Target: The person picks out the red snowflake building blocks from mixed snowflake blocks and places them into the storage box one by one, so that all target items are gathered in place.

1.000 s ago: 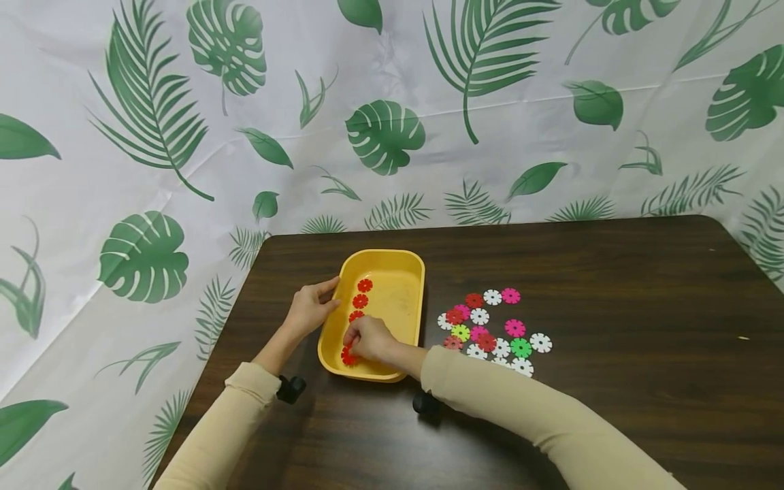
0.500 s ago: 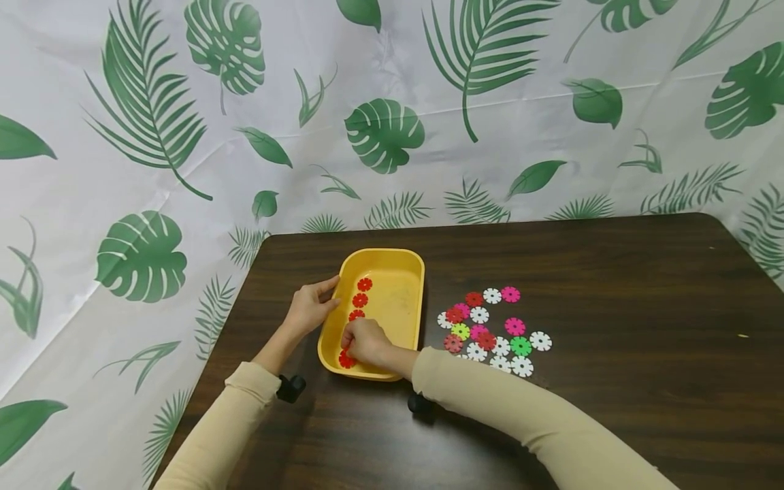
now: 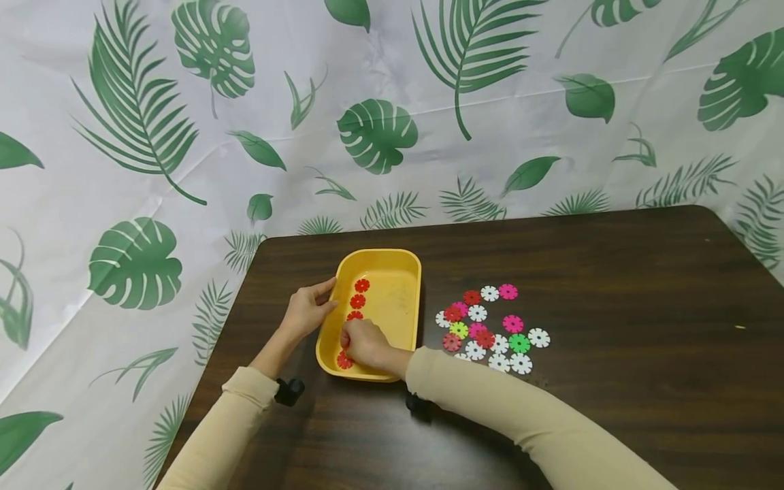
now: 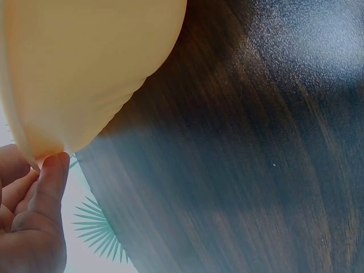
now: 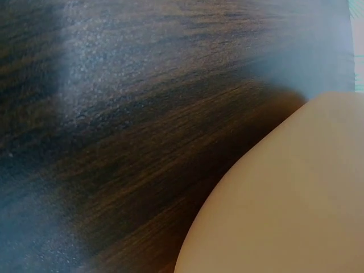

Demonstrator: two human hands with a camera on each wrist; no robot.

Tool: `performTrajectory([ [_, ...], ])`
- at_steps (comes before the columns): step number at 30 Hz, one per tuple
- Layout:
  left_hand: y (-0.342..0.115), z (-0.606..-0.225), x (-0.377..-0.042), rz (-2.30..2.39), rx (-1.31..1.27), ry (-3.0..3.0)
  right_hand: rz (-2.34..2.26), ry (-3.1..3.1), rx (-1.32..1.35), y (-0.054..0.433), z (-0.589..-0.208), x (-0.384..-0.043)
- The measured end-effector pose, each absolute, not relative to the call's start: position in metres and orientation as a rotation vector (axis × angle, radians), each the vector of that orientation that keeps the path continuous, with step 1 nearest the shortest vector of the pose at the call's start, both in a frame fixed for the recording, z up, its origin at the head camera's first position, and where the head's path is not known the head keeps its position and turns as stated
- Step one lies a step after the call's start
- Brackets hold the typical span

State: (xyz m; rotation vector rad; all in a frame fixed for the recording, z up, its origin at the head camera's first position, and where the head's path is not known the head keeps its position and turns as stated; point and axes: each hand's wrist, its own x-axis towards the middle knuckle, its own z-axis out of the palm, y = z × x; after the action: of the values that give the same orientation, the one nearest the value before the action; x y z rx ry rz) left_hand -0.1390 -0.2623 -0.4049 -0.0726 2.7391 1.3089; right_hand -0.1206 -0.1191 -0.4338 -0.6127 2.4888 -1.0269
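Note:
A yellow plastic tray (image 3: 401, 286) sits on the table, its long side running away from me. At its left rim my left hand (image 3: 306, 309) grips the wall; the left wrist view shows the thumb and fingers of the left hand (image 4: 34, 210) pinching the rim. Down the tray's left side run red notched discs, the farthest red disc (image 3: 362, 285) near the back. Inside the tray my right hand (image 3: 367, 342) is curled over this row, its fingers at the nearest red disc (image 3: 345, 360). The palm hides the fingertips and part of the row.
Right of the tray lie loose notched discs, several overlapping, including a green disc (image 3: 519, 344), a yellow disc (image 3: 459, 331), a pink disc (image 3: 508, 291) and a white disc (image 3: 539, 337). Behind the dark wooden table (image 3: 612, 272) hangs a leaf-print cloth (image 3: 429, 184).
My right hand has moved slightly left inside the tray and curled further over the row. The left hand keeps its grip on the rim. The head view has shifted a little.

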Motion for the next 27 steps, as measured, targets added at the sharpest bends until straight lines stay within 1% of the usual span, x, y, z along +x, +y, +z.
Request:
performTrajectory([
  [16,-0.261,-0.406,-0.139,1.32,-0.085,2.743,-0.959,2.541,-0.666,-0.118,-0.435,-0.121],
  [22,-0.261,-0.408,-0.139,1.311,-0.083,2.748,-1.062,2.496,-0.665,-0.115,-0.433,-0.122],
  [27,-0.262,-0.408,-0.139,1.318,-0.069,2.751,-1.23,2.369,-0.613,-0.109,-0.425,-0.125],
])
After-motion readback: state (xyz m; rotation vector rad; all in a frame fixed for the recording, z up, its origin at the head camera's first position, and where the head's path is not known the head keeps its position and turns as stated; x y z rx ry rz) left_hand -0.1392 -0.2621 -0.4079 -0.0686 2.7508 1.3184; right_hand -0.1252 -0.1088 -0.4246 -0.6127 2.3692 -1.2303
